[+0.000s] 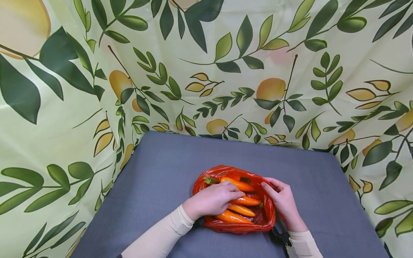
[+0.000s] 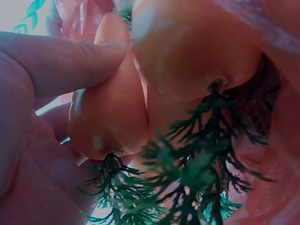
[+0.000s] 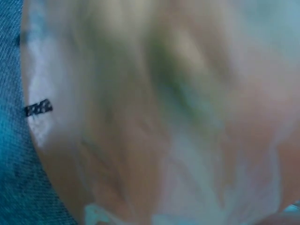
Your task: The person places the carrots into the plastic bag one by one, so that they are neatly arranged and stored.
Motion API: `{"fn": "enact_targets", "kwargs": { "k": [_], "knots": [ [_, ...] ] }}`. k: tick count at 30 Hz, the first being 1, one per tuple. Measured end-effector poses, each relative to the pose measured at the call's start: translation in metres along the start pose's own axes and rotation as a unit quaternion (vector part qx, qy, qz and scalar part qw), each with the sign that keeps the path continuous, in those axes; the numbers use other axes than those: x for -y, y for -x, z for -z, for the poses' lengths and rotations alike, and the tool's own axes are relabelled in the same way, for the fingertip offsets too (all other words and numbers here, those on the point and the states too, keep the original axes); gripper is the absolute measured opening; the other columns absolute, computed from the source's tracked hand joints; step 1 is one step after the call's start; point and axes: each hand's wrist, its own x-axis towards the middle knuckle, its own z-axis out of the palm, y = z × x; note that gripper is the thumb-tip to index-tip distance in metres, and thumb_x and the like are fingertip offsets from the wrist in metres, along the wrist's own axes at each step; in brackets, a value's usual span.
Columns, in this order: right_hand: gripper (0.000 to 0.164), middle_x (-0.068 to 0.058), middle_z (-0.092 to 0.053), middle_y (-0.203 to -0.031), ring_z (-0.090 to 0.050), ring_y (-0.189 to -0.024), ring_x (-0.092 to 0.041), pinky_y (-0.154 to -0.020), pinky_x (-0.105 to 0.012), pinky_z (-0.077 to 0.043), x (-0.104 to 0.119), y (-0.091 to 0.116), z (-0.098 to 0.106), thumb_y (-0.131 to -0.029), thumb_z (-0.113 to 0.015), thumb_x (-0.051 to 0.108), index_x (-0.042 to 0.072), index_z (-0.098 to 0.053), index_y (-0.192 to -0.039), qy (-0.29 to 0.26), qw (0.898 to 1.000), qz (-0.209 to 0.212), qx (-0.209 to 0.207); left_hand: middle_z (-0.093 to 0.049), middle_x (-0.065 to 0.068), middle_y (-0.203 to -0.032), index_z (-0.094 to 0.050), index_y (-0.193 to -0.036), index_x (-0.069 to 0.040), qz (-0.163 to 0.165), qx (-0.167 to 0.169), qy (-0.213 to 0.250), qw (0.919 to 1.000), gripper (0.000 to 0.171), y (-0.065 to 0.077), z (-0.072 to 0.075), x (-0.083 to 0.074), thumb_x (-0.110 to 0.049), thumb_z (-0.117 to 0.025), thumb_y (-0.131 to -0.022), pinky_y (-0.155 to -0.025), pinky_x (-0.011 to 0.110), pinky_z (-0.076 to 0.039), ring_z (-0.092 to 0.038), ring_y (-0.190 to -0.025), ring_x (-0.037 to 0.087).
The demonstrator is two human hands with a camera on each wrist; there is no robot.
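Note:
A red plastic bag lies with its mouth spread on the grey table, several orange carrots inside it. My left hand reaches over the bag's left side. In the left wrist view its thumb and fingers grip one carrot with green leafy tops, beside a thicker carrot. At the bag's right rim, my right hand holds the plastic edge between thumb and fingers. The right wrist view is blurred, with the bag film filling most of it.
The grey table extends around the bag on all sides. Behind it and at both sides hangs a cloth printed with leaves and fruit, meeting the table's far edge.

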Motion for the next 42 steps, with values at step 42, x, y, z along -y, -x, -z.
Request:
{"fn": "enact_targets", "kwargs": {
  "k": [42],
  "knots": [
    [0.036, 0.014, -0.082, -0.103, -0.078, -0.088, -0.009, -0.078, -0.025, -0.067, 0.000, -0.001, 0.003, -0.111, -0.070, 0.019, -0.010, -0.073, -0.134, 0.016, 1.000, 0.000, -0.012, -0.076, -0.007, -0.140, -0.074, -0.146, -0.018, 0.009, -0.034, 0.065, 0.9973, 0.044, 0.005, 0.029, 0.010, -0.020, -0.078, -0.102, -0.119, 0.029, -0.051, -0.066, -0.134, 0.012]
  ]
}}
